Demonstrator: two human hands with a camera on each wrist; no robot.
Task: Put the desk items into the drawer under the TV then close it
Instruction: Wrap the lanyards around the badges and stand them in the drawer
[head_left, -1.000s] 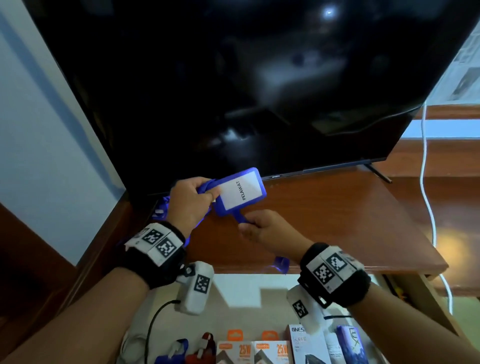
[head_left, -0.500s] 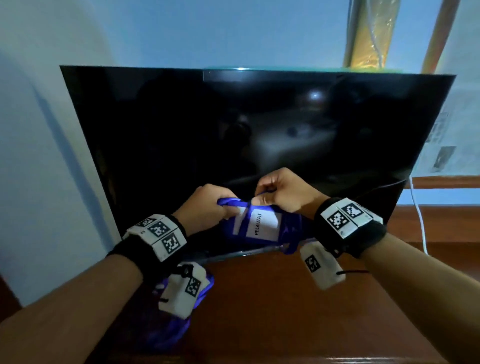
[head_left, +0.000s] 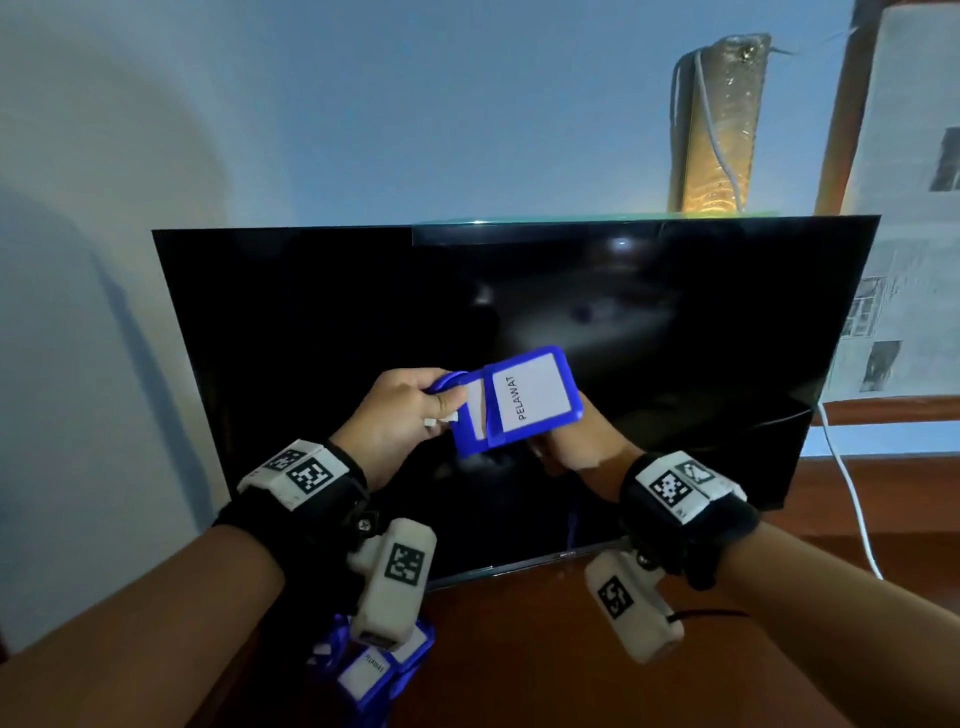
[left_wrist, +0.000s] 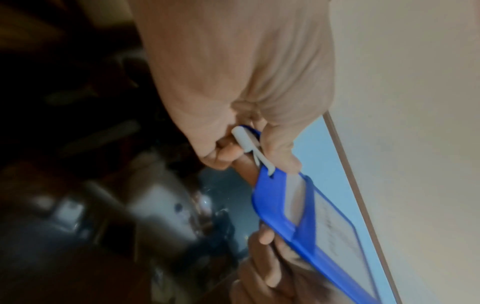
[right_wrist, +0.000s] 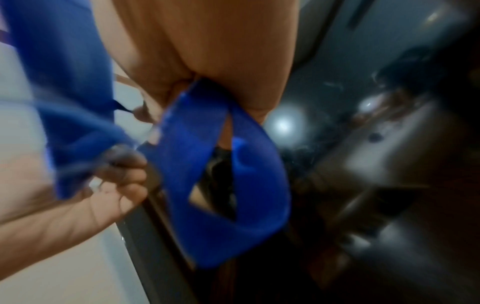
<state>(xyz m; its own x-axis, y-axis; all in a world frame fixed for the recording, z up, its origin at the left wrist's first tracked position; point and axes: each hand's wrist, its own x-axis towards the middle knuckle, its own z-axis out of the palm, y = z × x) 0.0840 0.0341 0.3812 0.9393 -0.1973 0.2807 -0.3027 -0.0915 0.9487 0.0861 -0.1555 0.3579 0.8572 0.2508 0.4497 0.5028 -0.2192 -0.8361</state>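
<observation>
Dark TV (head_left: 519, 338) on wooden desk (head_left: 545, 649); L hand (head_left: 400, 410) pinches blue badge holder (head_left: 519, 402) at clip end, R hand (head_left: 571, 447) grips lanyard (right_wrist: 207, 164) beneath; holder looks light, stiff, strap floppy; more badges (head_left: 374, 670) lie near left.

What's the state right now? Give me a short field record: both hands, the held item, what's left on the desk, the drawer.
left hand: grips the clip end of the blue badge holder
right hand: holds the badge holder from below and grips the blue lanyard
held item: labelled PELAWAT, raised in front of the TV
on the desk: more blue badge holders, near the left wrist
drawer: not in view
</observation>
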